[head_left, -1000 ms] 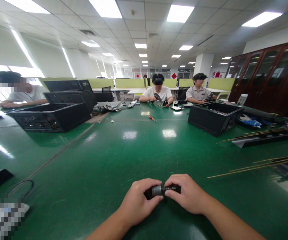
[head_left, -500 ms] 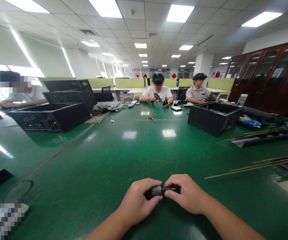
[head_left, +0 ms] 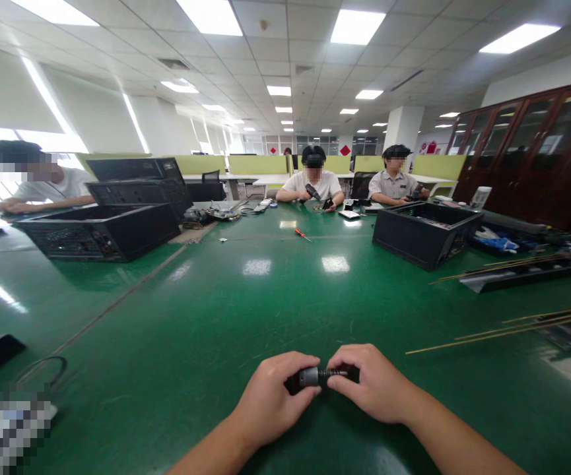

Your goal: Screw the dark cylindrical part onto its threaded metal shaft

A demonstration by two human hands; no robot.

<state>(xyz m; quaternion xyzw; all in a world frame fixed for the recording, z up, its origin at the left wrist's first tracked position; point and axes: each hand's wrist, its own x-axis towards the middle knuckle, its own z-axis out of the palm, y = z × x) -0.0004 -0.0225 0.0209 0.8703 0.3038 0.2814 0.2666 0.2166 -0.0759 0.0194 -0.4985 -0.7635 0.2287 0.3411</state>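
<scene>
Two hands [head_left: 278, 396] at lower centre are pinching a grey cylinder [head_left: 309, 377] and ridged shaft [head_left: 323, 375], ideally holding both in line.

The small, round metal tool [head_left: 309, 377] is grey, with a dark, stripy rod [head_left: 325, 375]. The flat, shiny table [head_left: 275, 303] is green. The thin screwdriver [head_left: 300, 233] has an orange handle. The big, boxy case on the right [head_left: 399, 239] is black.

The head camera looks forward and down (from close above) across the green table [head_left: 290, 303].
</scene>
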